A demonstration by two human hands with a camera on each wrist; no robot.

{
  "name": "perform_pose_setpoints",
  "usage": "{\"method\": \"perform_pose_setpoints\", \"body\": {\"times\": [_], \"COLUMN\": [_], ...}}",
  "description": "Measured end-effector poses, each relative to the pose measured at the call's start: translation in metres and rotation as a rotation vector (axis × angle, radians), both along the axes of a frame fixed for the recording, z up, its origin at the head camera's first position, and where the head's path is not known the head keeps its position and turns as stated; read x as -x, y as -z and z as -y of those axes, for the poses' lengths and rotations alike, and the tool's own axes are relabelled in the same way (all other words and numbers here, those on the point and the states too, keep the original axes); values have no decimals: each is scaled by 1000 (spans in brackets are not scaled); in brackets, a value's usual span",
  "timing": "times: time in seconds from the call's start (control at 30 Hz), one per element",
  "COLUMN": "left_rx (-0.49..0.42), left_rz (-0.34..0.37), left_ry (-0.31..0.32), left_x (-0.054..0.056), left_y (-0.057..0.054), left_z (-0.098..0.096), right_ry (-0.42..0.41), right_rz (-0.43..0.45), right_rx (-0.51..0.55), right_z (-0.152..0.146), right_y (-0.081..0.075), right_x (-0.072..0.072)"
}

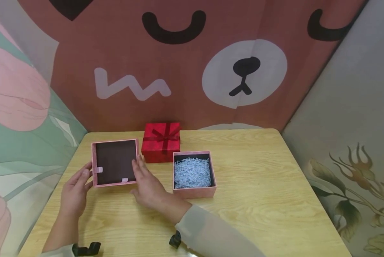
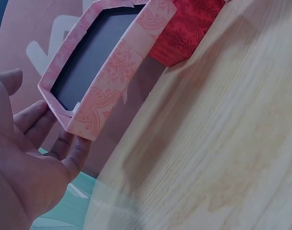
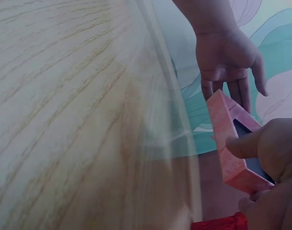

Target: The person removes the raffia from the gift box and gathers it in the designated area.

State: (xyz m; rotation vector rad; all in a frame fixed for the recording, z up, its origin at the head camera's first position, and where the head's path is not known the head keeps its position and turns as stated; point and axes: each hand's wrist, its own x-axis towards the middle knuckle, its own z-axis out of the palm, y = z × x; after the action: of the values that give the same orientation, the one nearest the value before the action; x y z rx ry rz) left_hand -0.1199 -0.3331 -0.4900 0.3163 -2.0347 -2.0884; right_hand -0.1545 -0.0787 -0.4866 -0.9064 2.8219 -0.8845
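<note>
A wood table (image 1: 259, 214) meets a wall (image 1: 185, 64) printed with a sleepy bear; on it, a pink box (image 1: 194, 193) full of blue paper shreds (image 1: 192, 174) sits near a ribboned red box (image 1: 160, 153). Left of both, the left hand (image 1: 74, 194), thumb apart, supports a tilted black-lined pink lid (image 1: 116, 162); the right hand (image 1: 150, 185) lays straight fingers along its right side, thumb contact unclear

L arm (image 1: 61, 232): stood near-upright in head view, lower L, wrist bare.
L hand (image 1: 73, 196): palm faced twd R hand; fingers (image 2: 76, 153) reached out, slightly bent.
L thumb (image 2: 11, 81): stuck out, apart fm the fingers.
R arm (image 1: 217, 232): slanted up-L fm bottom edge, sleeved to just short of wrist.
R hand (image 1: 148, 185): approx. same ht. as L, fingers mostly straight, angled up-L.
R thumb (image 1: 136, 194): sat lower, apart.
Both: near e/o, not touching.
</note>
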Motion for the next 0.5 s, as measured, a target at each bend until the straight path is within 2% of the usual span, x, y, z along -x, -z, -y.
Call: {"method": "perform_pose_setpoints", "body": {"times": [0.27, 0.37, 0.5], "left_rx": [5, 25, 113], "left_rz": [53, 80, 151], "left_ry": [68, 61, 44], "left_x": [6, 7, 10], "left_y": [6, 8, 11], "left_z": [8, 11, 12], "right_ry": [103, 108, 110], "right_rz": [-4, 5, 39], "right_rx": [6, 22, 26], "right_z": [5, 8, 10], "right_y": [15, 18, 24], "right_x": [10, 12, 14]}}
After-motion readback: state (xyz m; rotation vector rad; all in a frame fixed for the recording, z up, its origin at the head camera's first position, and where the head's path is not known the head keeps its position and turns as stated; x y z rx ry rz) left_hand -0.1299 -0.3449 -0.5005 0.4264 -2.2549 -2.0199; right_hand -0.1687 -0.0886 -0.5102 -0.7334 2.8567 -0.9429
